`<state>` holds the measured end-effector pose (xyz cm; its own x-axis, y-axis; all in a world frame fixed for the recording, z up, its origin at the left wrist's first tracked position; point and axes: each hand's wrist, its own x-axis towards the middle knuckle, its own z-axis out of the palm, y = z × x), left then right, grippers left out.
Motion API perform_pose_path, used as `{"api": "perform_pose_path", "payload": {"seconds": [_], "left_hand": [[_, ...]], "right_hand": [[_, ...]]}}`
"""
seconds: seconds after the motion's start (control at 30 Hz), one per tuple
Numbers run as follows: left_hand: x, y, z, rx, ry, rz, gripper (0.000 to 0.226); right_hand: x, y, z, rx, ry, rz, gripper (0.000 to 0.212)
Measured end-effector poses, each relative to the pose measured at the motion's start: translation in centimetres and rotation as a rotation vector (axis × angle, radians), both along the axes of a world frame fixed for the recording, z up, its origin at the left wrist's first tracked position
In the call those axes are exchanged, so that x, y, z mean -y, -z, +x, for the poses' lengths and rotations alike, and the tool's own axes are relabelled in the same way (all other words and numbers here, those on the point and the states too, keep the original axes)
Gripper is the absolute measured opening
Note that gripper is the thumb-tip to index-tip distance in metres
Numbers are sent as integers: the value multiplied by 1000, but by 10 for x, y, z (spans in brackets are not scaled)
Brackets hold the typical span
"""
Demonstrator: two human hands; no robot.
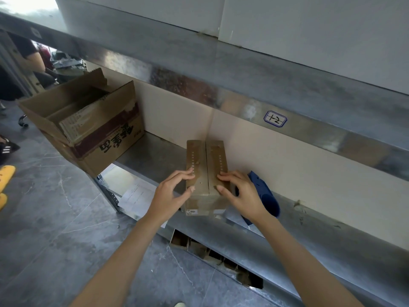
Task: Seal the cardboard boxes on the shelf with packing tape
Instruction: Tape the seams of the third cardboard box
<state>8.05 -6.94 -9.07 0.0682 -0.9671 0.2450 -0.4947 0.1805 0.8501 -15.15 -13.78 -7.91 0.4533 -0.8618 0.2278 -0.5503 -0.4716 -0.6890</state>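
Between left hand [170,194] and right hand [242,193] sits one box [207,160] (of two).

Label [275,118] on the shelf beam [321,131]: "1-2", handwritten inside a blue frame. Open cardboard box [119,140]: large dark Chinese characters, upside down, not surely legible. Small cardboard box [199,156]: pale marks too small to read.
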Motion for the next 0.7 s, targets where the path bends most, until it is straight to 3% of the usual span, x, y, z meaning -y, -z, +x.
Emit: {"api": "perform_pose_path", "payload": {"seconds": [0.1, 0.23, 0.7], "left_hand": [[1, 2, 0, 2, 0, 10, 26], [2, 4, 3, 32, 16, 20, 25], [2, 5, 2, 18, 13, 34, 31]], "right_hand": [[3, -2, -7, -34, -72, 45, 46], [3, 0, -5, -8, -57, 56, 33], [2, 1, -8, -29, -66, -13, 34]]}}
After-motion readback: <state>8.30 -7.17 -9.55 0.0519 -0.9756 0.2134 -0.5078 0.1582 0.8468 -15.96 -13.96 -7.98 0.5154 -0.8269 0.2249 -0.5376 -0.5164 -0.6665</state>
